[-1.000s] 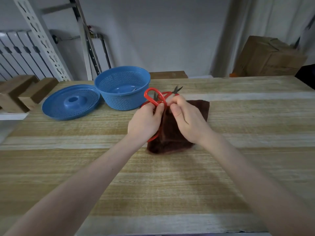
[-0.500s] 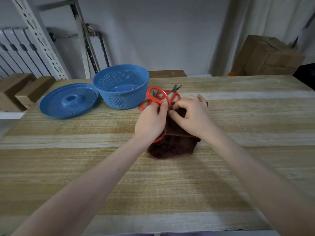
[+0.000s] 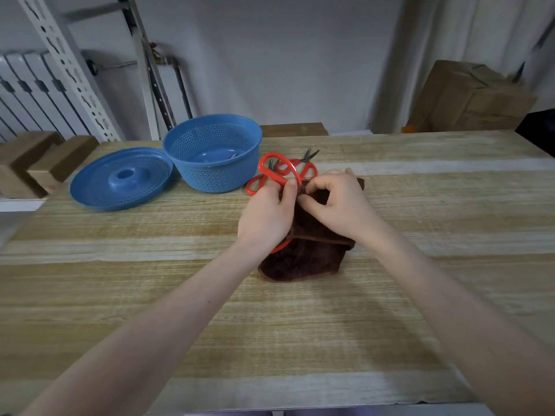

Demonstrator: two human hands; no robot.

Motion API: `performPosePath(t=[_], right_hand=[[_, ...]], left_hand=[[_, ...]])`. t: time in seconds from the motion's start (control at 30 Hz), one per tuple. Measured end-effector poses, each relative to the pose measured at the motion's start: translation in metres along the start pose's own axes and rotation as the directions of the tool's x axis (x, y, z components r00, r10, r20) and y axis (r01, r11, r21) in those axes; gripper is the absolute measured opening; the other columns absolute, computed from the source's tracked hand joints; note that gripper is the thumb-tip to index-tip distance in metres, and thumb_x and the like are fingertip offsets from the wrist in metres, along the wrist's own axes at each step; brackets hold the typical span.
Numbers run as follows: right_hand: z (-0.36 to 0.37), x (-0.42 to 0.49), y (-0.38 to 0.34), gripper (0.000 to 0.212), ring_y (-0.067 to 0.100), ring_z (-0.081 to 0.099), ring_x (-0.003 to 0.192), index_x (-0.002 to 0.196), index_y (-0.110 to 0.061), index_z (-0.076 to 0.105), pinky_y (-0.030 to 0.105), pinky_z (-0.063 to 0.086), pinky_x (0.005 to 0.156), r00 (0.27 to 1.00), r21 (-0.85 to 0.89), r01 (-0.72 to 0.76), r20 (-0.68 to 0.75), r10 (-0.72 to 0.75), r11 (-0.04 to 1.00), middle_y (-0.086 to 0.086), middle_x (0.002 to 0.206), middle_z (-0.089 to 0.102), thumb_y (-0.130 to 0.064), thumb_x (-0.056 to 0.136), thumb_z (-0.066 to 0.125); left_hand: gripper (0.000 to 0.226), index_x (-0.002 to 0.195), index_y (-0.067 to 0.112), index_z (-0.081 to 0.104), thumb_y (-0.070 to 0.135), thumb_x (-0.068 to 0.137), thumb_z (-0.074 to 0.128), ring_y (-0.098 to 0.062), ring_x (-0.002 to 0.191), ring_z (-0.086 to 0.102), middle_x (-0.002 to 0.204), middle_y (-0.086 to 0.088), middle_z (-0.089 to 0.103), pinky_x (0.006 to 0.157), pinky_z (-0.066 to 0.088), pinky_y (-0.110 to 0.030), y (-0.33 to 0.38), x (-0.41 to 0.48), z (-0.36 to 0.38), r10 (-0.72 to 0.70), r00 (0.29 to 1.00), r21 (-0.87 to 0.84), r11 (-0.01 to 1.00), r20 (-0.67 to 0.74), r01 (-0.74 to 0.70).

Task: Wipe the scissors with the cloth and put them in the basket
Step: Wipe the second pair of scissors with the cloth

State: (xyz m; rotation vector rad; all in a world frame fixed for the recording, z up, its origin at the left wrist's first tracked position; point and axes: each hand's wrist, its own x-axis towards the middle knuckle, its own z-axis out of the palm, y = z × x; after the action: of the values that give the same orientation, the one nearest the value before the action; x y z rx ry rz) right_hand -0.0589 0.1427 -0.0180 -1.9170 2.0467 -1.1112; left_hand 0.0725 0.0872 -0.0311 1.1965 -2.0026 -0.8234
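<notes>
Left hand [image 3: 267, 217] grips scissors [image 3: 261, 168] at cloth [image 3: 300, 261] edge, near basket [image 3: 210, 183].

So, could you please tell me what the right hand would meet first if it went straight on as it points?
The left hand, almost at once: its thumb, on the red scissors, lies just ahead of the right hand. Whether they already touch is unclear.

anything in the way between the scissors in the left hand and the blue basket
Nothing really blocks it. The basket is open, its lid off to its left. Other red scissors lie flat between the held scissors and the basket, probably easy to lift over.
</notes>
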Motion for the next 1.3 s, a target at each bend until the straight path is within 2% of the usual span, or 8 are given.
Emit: performPosePath(t=[0.27,0.4,0.53,0.63,0.83,1.0,1.13,1.3], right_hand=[[0.012,-0.005,0.007,0.020,0.015,0.061,0.081,0.071,-0.019,0.065,0.040,0.011,0.116,0.997,0.129,-0.012,-0.076,0.022,0.992,0.001,0.072,0.068,-0.024,0.091,0.063],[0.012,-0.006,0.009,0.022,0.024,0.062,0.069,0.075,-0.014,0.072,0.049,0.049,0.086,0.998,0.243,-0.059,-0.004,0.062,0.968,0.001,0.070,0.069,-0.029,0.089,0.065],[0.007,-0.003,0.006,0.025,0.015,0.061,0.091,0.091,-0.018,0.072,0.051,0.029,0.112,0.999,-0.066,0.032,0.013,-0.031,0.997,-0.009,0.087,0.069,-0.042,0.088,0.065],[0.005,-0.001,0.004,0.022,0.012,0.057,0.089,0.088,-0.020,0.071,0.042,0.016,0.116,0.999,-0.110,0.021,-0.036,-0.026,0.994,-0.006,0.081,0.069,-0.039,0.091,0.060],[0.011,-0.005,0.005,0.044,0.001,0.040,0.054,0.055,-0.031,0.042,0.037,0.036,0.095,0.990,-0.132,0.030,-0.134,-0.048,0.991,-0.013,0.047,0.039,-0.031,0.097,0.053],[0.008,-0.005,0.010,0.037,0.014,0.049,0.057,0.062,-0.021,0.054,0.032,0.036,0.066,0.999,0.059,-0.011,0.036,0.008,0.998,-0.004,0.057,0.053,-0.032,0.097,0.054],[-0.004,0.000,0.007,0.023,0.013,0.060,0.084,0.093,-0.020,0.070,0.034,0.045,0.077,0.983,-0.109,0.120,0.155,-0.102,0.987,-0.006,0.089,0.069,-0.041,0.090,0.062],[-0.003,0.004,0.008,0.035,0.010,0.048,0.056,0.059,-0.031,0.045,0.039,0.041,0.088,0.996,-0.114,0.092,0.033,-0.088,0.989,-0.009,0.052,0.048,-0.033,0.091,0.059]], left_hand=[[0.042,0.082,0.014,0.060,0.046,0.100,0.039,-0.019,0.068,0.058,0.065,0.005,0.057,0.062,0.040,-0.033,-0.002,0.003,-0.002,-0.016,1.000,0.000,1.000,0.018,0.016],[0.043,0.079,0.013,0.058,0.046,0.099,0.040,-0.021,0.066,0.058,0.064,0.003,0.057,0.063,0.043,-0.035,-0.003,0.007,-0.002,-0.063,0.996,0.012,0.998,0.059,0.062],[0.041,0.078,0.014,0.058,0.044,0.099,0.039,-0.021,0.069,0.059,0.067,0.001,0.058,0.062,0.042,-0.034,0.000,0.008,-0.001,-0.080,0.995,0.021,0.997,0.065,0.079],[0.041,0.068,0.018,0.050,0.042,0.100,0.039,-0.015,0.059,0.050,0.060,0.004,0.050,0.055,0.031,-0.031,0.003,0.007,-0.001,-0.064,0.996,0.016,0.998,0.056,0.063],[0.043,0.067,0.013,0.050,0.042,0.099,0.044,-0.018,0.051,0.047,0.052,0.003,0.046,0.060,0.040,-0.037,0.003,0.007,-0.004,-0.111,0.990,-0.102,0.988,0.082,0.119],[0.044,0.065,0.015,0.050,0.042,0.099,0.044,-0.023,0.060,0.054,0.057,0.002,0.052,0.063,0.041,-0.035,0.000,0.004,-0.005,-0.103,0.991,-0.058,0.992,0.085,0.108],[0.041,0.068,0.021,0.052,0.044,0.099,0.041,-0.026,0.075,0.060,0.066,0.001,0.057,0.066,0.043,-0.036,0.001,0.005,-0.008,-0.070,0.996,0.005,0.998,0.059,0.070],[0.044,0.064,0.019,0.046,0.044,0.099,0.040,-0.020,0.059,0.051,0.057,0.004,0.049,0.060,0.037,-0.033,0.007,0.007,-0.007,-0.030,0.999,0.026,0.999,0.040,0.029]])
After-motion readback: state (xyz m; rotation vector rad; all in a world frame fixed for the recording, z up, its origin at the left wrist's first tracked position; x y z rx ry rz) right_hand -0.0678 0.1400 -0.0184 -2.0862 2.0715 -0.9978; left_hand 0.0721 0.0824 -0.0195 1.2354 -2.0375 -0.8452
